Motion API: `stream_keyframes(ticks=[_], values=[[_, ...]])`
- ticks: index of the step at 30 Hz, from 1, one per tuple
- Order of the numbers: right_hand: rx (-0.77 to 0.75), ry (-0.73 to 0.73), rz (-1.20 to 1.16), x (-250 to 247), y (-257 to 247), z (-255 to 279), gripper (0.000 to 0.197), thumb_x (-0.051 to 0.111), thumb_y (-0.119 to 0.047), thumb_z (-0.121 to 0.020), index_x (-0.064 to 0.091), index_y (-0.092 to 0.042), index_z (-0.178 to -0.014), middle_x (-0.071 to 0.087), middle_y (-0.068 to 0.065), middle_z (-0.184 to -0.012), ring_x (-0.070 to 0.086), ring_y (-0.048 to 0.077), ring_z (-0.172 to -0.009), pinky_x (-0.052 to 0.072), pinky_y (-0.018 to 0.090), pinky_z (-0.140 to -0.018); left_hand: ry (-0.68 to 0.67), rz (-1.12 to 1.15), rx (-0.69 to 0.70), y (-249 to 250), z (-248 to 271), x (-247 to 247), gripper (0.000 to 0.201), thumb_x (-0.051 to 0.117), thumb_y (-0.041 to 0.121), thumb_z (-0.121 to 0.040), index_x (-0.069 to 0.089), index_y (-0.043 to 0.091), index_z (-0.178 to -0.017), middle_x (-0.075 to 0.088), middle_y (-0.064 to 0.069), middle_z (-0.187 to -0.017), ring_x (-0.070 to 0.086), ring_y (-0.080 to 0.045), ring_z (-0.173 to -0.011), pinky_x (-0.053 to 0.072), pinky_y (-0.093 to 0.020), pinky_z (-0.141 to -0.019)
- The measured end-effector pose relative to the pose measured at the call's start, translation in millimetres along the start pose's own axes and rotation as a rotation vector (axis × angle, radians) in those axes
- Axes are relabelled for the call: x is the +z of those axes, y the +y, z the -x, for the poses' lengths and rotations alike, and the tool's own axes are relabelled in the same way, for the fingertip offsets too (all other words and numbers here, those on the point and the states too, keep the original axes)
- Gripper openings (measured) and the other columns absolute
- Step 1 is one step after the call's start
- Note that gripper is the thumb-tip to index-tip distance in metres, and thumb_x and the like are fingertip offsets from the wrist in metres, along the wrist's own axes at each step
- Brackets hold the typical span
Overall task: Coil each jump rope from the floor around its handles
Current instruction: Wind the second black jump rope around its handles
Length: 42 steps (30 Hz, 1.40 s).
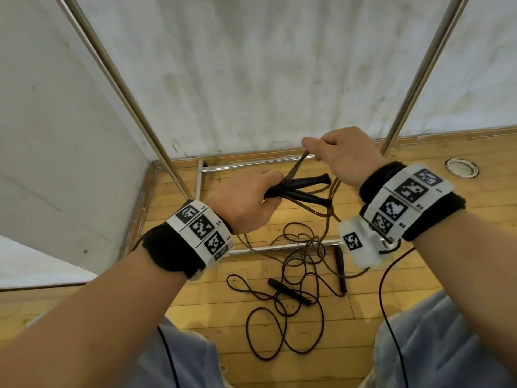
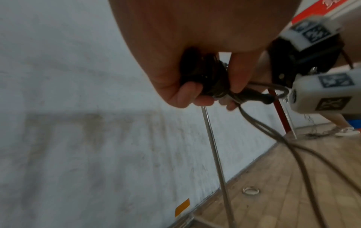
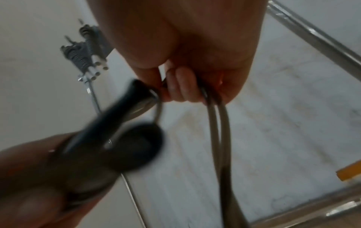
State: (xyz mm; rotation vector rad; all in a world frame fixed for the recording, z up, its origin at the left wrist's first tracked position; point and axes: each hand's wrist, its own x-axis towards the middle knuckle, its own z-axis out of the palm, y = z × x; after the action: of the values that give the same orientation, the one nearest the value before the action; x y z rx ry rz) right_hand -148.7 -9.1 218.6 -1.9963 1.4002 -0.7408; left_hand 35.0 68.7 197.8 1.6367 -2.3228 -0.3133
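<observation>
My left hand [image 1: 246,200] grips two black jump rope handles [image 1: 302,189] held together, their free ends pointing right; the same handles [image 2: 205,77] sit inside its curled fingers. Up and to the right, my right hand [image 1: 338,152] pinches the brown rope [image 1: 296,165] stretched taut from the handles, and doubled rope strands [image 3: 216,123] hang down from its fingers. The rest of that rope trails to the wooden floor [image 1: 405,278]. A second jump rope [image 1: 268,331] lies loose on the floor with its two black handles [image 1: 288,291] apart.
A metal frame stands around the spot, with slanted poles [image 1: 126,91] left and right and base bars [image 1: 251,163] on the floor. White walls [image 1: 265,65] meet in the corner. A round floor fitting [image 1: 461,168] sits at the right. My knees fill the bottom edge.
</observation>
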Motion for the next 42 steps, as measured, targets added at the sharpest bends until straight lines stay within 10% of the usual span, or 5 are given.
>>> stream_keyframes(ticks=[9,16,19,30,42], values=[[0.120,-0.315,-0.716,8,13,-6,0.033,0.055,-0.038,-0.090,0.058,-0.023,-0.061,0.044,-0.011,-0.049,0.032,0.007,-0.044,0.033,0.018,-0.042,0.284,0.652,-0.187,19,2,-24,0.019,0.063,0.031,-0.083,0.045,0.030,-0.088,0.055,0.007,-0.072,0.047,0.002,-0.052,0.038,-0.015,-0.052],[-0.097,-0.235,-0.296,44,-4,17,0.029,0.038,-0.033,-0.099,0.057,-0.024,-0.080,0.046,-0.013,-0.056,0.042,0.005,-0.050,0.037,0.026,-0.050,0.400,0.640,-0.287,2,-12,-28,0.021,0.054,0.027,-0.095,0.041,0.022,-0.110,0.057,0.003,-0.074,0.047,-0.004,-0.050,0.041,-0.023,-0.050],[-0.221,-0.186,-0.071,55,-19,28,0.025,0.040,-0.034,-0.098,0.054,-0.022,-0.081,0.050,-0.008,-0.064,0.047,0.008,-0.057,0.034,0.011,-0.052,0.454,0.613,-0.317,-3,-18,-29,0.017,0.052,0.026,-0.096,0.043,0.023,-0.110,0.056,0.005,-0.074,0.051,-0.011,-0.059,0.042,-0.021,-0.053],[0.106,-0.239,-0.266,57,-26,17,0.022,0.039,-0.026,-0.100,0.057,-0.017,-0.092,0.060,0.000,-0.092,0.049,0.013,-0.073,0.037,0.020,-0.060,0.454,0.812,-0.311,9,-23,-31,0.011,0.053,0.025,-0.094,0.043,0.022,-0.091,0.058,-0.002,-0.071,0.047,-0.007,-0.049,0.036,-0.025,-0.052],[-0.117,-0.091,-0.056,24,-22,11,0.034,0.051,-0.039,-0.093,0.050,-0.022,-0.065,0.041,-0.007,-0.056,0.040,0.009,-0.051,0.031,0.022,-0.049,0.689,0.367,-0.351,-12,-21,-35,0.025,0.059,0.033,-0.089,0.037,0.025,-0.100,0.051,0.018,-0.077,0.053,0.003,-0.065,0.037,-0.016,-0.054]])
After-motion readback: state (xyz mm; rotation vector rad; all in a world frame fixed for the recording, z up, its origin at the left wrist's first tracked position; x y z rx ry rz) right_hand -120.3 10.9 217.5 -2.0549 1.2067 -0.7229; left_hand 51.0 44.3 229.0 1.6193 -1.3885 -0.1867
